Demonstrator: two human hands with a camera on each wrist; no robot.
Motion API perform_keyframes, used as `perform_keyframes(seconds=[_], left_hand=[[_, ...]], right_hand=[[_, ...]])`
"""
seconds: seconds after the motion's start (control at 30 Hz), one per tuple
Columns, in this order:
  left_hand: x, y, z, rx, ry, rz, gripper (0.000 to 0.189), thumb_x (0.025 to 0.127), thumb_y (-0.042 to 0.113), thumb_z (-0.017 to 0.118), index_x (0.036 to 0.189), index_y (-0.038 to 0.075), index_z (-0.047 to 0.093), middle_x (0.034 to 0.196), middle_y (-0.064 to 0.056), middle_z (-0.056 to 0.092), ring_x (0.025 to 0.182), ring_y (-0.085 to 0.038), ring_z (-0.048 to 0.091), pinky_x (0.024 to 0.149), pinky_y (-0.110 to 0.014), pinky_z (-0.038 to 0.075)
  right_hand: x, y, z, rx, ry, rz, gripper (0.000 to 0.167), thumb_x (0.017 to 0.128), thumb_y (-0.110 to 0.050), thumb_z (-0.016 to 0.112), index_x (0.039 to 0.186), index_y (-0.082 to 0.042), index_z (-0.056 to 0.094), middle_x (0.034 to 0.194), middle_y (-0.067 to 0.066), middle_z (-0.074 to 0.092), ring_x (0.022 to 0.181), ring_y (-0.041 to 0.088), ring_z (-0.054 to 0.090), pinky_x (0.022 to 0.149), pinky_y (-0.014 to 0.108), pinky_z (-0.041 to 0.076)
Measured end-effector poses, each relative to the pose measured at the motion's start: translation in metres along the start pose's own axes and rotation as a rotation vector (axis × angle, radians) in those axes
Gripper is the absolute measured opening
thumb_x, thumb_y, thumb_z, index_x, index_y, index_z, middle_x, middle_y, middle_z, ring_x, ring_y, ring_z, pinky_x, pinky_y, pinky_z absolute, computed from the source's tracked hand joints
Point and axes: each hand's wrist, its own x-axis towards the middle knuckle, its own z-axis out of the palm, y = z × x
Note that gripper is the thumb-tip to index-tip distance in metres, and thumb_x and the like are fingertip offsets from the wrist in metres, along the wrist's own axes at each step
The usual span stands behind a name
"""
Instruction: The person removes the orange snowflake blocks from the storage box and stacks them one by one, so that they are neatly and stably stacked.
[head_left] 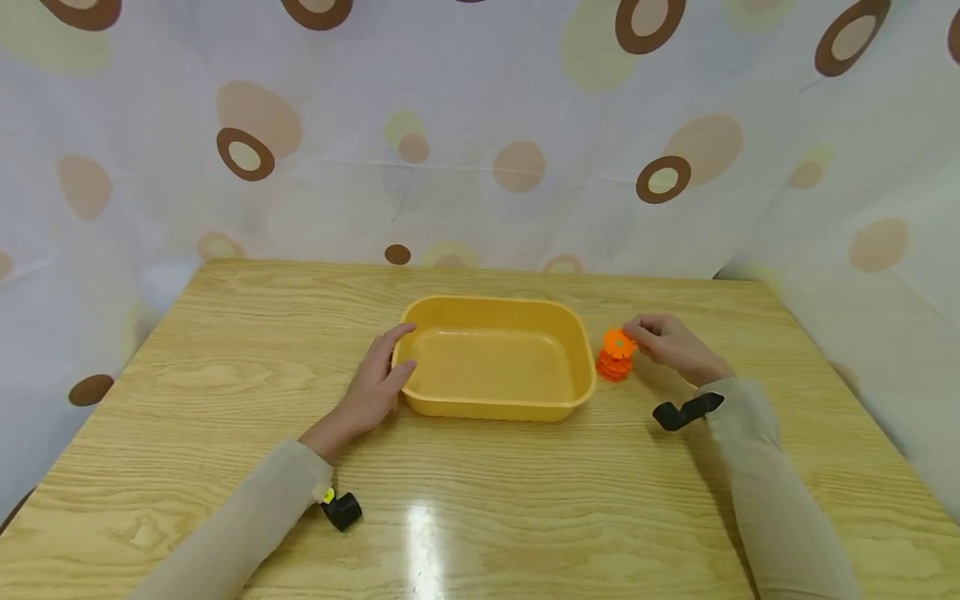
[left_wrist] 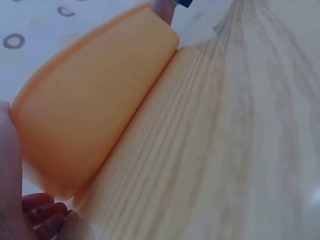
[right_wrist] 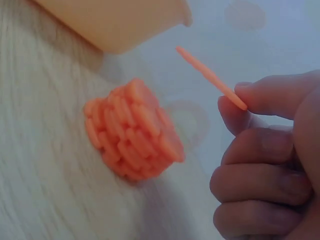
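Note:
A yellow plastic basin [head_left: 487, 408] rests on the table. My left hand [head_left: 372, 385] grips its left end, the thumb and a fingertip over the rim. The left wrist view shows the basin's outer wall [left_wrist: 100, 95] close up, with curled fingers [left_wrist: 45, 212] at its lower corner. Right of the basin, my right hand [head_left: 671, 346] pinches a thin orange flower-shaped disc [right_wrist: 210, 76] by its edge between thumb and forefinger. Just below that disc, apart from it in the right wrist view, stands a short stack of similar orange discs [right_wrist: 132, 132].
The wood-grain table [head_left: 480, 500] reaches back to a white sheet [head_left: 450, 108] with brown and beige spots, which also hangs at both sides. Nothing lies inside the basin. Small black cameras sit on both wrists.

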Motion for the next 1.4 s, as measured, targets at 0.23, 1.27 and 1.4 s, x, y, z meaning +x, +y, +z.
perform_keyframes(seconds=[0.23, 1.27, 1.4], left_hand=[[0.001, 0.000, 0.000, 0.005, -0.003, 0.001, 0.050, 0.098, 0.012, 0.048, 0.145, 0.003, 0.035, 0.135, -0.025, 0.042, 0.104, -0.031, 0.041, 0.088, -0.042, 0.035], [0.002, 0.005, -0.006, 0.102, -0.060, -0.059, 0.053, 0.100, 0.020, 0.049, 0.148, 0.008, 0.033, 0.135, -0.021, 0.045, 0.099, -0.028, 0.046, 0.085, -0.040, 0.040], [0.006, 0.012, -0.015, 0.098, -0.129, -0.121, 0.055, 0.102, 0.027, 0.044, 0.153, 0.013, 0.027, 0.145, -0.021, 0.041, 0.112, -0.034, 0.051, 0.096, -0.048, 0.042]], right_hand=[[0.001, 0.004, 0.002, -0.087, 0.012, 0.037, 0.036, 0.101, -0.030, 0.049, 0.083, 0.001, 0.050, 0.064, -0.003, 0.035, 0.056, 0.011, 0.035, 0.058, 0.026, 0.032], [-0.003, 0.012, -0.003, -0.068, 0.025, 0.075, 0.036, 0.101, -0.028, 0.049, 0.105, 0.007, 0.053, 0.059, -0.004, 0.035, 0.052, 0.010, 0.035, 0.054, 0.024, 0.033], [-0.005, 0.007, -0.005, -0.035, 0.035, 0.065, 0.038, 0.102, -0.029, 0.047, 0.111, 0.007, 0.051, 0.059, -0.005, 0.036, 0.052, 0.011, 0.035, 0.054, 0.027, 0.033]])
